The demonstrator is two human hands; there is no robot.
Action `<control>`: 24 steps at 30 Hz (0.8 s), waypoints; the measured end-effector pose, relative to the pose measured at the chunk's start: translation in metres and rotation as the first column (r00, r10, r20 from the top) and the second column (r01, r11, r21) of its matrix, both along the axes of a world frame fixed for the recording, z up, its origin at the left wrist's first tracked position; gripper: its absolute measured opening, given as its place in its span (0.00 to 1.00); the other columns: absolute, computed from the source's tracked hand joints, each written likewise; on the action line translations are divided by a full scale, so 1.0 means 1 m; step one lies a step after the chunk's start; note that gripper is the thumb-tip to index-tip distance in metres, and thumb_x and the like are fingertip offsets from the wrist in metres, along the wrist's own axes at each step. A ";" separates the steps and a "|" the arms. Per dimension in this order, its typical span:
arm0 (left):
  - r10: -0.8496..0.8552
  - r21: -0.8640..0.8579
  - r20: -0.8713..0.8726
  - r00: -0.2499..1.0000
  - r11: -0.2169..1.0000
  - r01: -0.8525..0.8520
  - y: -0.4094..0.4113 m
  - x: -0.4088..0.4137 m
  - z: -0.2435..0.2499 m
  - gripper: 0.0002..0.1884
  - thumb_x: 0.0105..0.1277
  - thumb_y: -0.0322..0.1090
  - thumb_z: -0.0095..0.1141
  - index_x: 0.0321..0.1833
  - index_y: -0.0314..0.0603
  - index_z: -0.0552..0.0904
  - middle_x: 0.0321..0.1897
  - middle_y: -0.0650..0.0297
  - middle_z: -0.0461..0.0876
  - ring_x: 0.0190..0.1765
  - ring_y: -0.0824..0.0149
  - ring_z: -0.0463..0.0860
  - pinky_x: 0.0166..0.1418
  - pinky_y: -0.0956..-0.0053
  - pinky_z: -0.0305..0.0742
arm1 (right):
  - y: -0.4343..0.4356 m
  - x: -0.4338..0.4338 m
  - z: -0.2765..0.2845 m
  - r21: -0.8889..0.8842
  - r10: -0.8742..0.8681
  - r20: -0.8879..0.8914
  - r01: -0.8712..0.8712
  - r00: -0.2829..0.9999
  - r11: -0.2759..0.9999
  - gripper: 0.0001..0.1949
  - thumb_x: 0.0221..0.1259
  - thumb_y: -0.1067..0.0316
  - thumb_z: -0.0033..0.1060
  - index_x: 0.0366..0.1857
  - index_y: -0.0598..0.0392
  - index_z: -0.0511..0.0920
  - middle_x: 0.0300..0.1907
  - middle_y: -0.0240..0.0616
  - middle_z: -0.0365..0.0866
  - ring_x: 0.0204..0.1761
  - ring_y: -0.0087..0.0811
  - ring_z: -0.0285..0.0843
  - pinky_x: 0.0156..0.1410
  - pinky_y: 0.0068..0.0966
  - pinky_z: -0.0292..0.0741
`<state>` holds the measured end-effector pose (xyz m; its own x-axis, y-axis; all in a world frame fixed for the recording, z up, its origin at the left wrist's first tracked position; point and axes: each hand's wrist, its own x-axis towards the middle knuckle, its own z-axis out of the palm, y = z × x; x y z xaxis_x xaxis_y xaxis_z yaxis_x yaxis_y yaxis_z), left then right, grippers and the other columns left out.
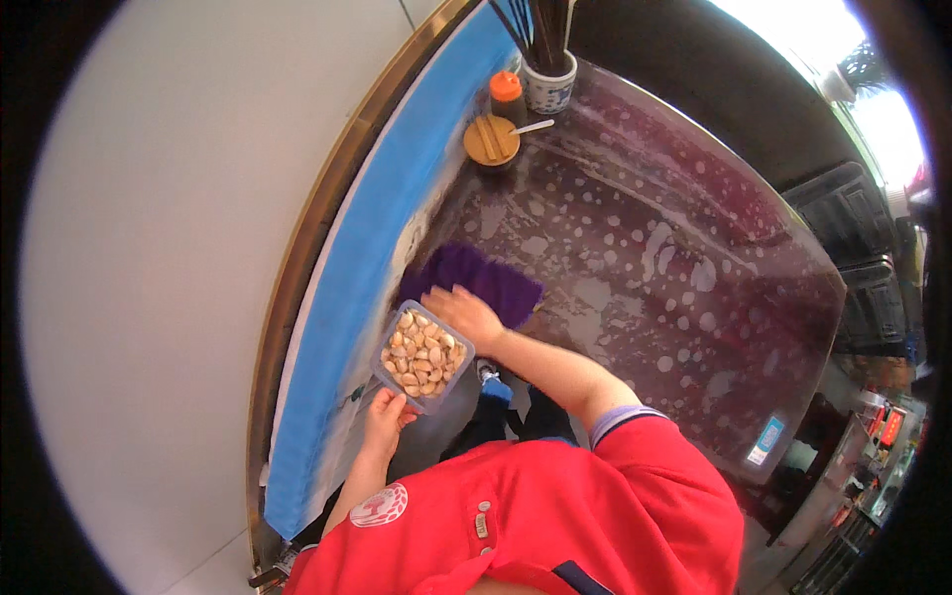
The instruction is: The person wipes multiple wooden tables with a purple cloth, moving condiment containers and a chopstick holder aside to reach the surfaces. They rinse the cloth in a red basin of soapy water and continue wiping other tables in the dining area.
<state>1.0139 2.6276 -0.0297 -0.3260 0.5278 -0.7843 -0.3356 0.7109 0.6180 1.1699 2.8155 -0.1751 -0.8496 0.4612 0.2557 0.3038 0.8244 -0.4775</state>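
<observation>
A clear plastic container (378, 364) full of peeled garlic cloves (422, 355) is held in front of me, at the table's near left. My left hand (387, 418) grips its lower edge. Just beyond the container, a purple cloth (476, 275) lies bunched on the dark, glossy table (654, 372). My right hand (467, 318) rests flat over the cloth's near part, slightly blurred, its fingers stretched towards the container's far corner. Whether its fingertips pinch any cloth is hard to see.
A blue-covered strip (349, 290) runs along the wall on the left. At the table's far corner stand a wooden-lidded pot (492, 141) with a white spoon (533, 126), an orange-capped bottle (506, 89) and a patterned chopstick holder (550, 89). Dark chairs (844, 212) are beyond the table's right side.
</observation>
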 end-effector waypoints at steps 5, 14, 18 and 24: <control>0.091 0.164 0.026 0.995 0.982 -0.095 0.006 0.023 0.015 0.06 0.75 0.34 0.52 0.48 0.41 0.76 0.40 0.63 0.83 0.37 0.70 0.85 0.38 0.79 0.79 | -0.047 0.101 0.034 -0.116 0.236 -0.105 -0.248 0.966 0.962 0.20 0.60 0.67 0.52 0.58 0.50 0.78 0.63 0.38 0.77 0.67 0.36 0.71 0.75 0.40 0.62; 0.025 0.321 0.059 0.998 0.946 -0.043 0.030 0.043 0.010 0.04 0.74 0.34 0.54 0.45 0.43 0.76 0.37 0.66 0.82 0.37 0.70 0.85 0.39 0.78 0.80 | 0.164 0.239 0.112 0.293 -0.871 0.027 0.829 0.490 0.475 0.26 0.69 0.60 0.49 0.70 0.55 0.66 0.75 0.44 0.62 0.77 0.42 0.57 0.77 0.49 0.57; 0.013 0.361 0.106 0.994 0.931 -0.051 0.015 0.050 0.020 0.08 0.75 0.37 0.54 0.48 0.42 0.77 0.39 0.65 0.83 0.41 0.68 0.86 0.43 0.75 0.80 | 0.100 0.191 0.174 0.290 -0.813 0.152 0.760 0.563 0.581 0.34 0.66 0.49 0.54 0.71 0.57 0.64 0.76 0.42 0.58 0.79 0.44 0.50 0.78 0.51 0.53; 0.221 0.418 -0.712 0.666 0.896 0.150 -0.014 0.070 0.040 0.20 0.70 0.35 0.59 0.63 0.38 0.74 0.58 0.55 0.77 0.58 0.61 0.81 0.60 0.65 0.76 | -0.082 0.188 0.197 0.097 -0.471 0.231 0.462 0.851 0.882 0.40 0.60 0.38 0.57 0.70 0.59 0.67 0.76 0.42 0.59 0.79 0.42 0.49 0.80 0.51 0.49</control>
<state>1.0843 2.6132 0.0103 -0.7111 0.7030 0.0104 0.3343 0.3252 0.8846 1.3577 2.7338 0.0217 -0.5742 0.8131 0.0958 0.7585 0.5724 -0.3116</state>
